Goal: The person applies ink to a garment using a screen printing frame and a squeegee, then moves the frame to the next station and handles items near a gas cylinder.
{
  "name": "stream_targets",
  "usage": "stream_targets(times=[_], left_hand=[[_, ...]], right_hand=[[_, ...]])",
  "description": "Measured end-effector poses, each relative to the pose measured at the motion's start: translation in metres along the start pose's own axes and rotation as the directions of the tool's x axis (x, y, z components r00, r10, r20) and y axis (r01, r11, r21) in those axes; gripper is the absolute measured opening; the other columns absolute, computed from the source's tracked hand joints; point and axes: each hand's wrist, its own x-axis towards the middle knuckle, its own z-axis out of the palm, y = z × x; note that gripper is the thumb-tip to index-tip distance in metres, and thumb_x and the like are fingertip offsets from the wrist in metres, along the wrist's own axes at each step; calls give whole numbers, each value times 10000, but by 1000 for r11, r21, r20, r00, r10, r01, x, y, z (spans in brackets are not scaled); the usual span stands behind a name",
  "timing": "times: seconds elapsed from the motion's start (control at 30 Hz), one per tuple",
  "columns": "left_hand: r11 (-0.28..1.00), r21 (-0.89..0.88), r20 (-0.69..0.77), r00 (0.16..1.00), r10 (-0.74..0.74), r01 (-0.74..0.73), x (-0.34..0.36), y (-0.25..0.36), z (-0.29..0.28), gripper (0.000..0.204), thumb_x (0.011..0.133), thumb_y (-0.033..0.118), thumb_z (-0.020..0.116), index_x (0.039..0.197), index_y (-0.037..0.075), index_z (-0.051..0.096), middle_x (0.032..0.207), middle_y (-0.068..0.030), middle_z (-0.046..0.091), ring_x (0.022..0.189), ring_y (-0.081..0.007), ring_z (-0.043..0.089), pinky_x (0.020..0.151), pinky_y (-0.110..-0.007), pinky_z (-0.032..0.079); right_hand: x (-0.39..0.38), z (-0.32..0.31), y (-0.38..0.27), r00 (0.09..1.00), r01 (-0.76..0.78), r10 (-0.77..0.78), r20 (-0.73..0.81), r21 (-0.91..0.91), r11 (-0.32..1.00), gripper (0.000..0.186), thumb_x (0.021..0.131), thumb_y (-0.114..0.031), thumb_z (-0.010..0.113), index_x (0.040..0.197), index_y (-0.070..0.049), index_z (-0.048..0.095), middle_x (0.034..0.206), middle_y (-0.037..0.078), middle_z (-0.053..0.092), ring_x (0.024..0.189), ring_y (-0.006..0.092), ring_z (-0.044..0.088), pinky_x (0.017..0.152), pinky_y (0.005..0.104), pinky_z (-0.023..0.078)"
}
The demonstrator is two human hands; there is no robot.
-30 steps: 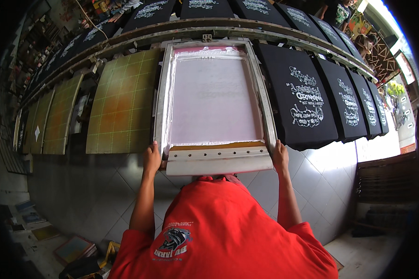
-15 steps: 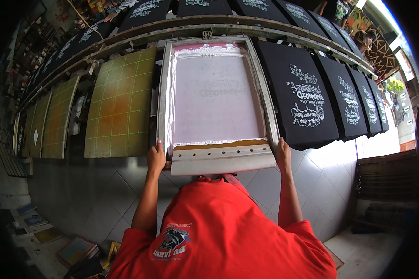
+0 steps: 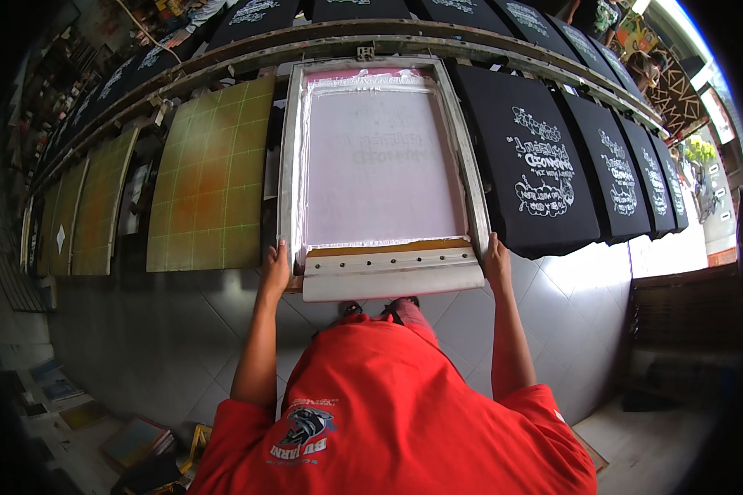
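Note:
A wooden-framed printing screen with a pale pink mesh lies flat on the long printing table. Across its near end rests a wide squeegee with a pale blade. My left hand grips the frame's near left corner beside the squeegee. My right hand holds the near right corner in the same way. My red shirt fills the lower middle of the view.
Black shirts with white prints lie on boards to the right of the screen. Bare yellow-green gridded boards stand to its left. A curved rail runs along the far side. Books and boxes lie on the tiled floor at lower left.
The screen and squeegee have stayed in place; my hands have shifted only slightly at the frame's near corners.

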Motion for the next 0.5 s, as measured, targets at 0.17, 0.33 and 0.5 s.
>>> stream_targets(times=[0.17,0.33,0.5], left_hand=[[954,-282,62,994,-92,106,-19,-28,-24,752,972,569,352,1348,-80,412,1333,-246,485,1253,-325,456,1032,-364,345],[910,-387,-215,945,-245,148,-24,-29,16,543,970,474,470,1023,-41,632,874,-100,633,765,-203,571,702,-351,450],[906,-391,-234,935,-267,161,-19,-41,18,526,974,445,482,949,-57,636,758,-82,615,658,-191,538,617,-347,422]], right_hand=[[-31,-14,8,937,309,-313,-153,-48,950,435,944,-361,464,1172,-11,584,1147,234,586,1092,402,547,937,445,420],[-85,-36,-24,725,675,-687,52,-251,694,513,746,-189,751,1210,-79,560,1302,156,512,1234,351,456,1023,464,389],[-81,-28,-24,578,812,-779,244,-271,518,490,692,-158,769,1145,-91,596,1257,108,554,1182,311,504,1001,437,398]])
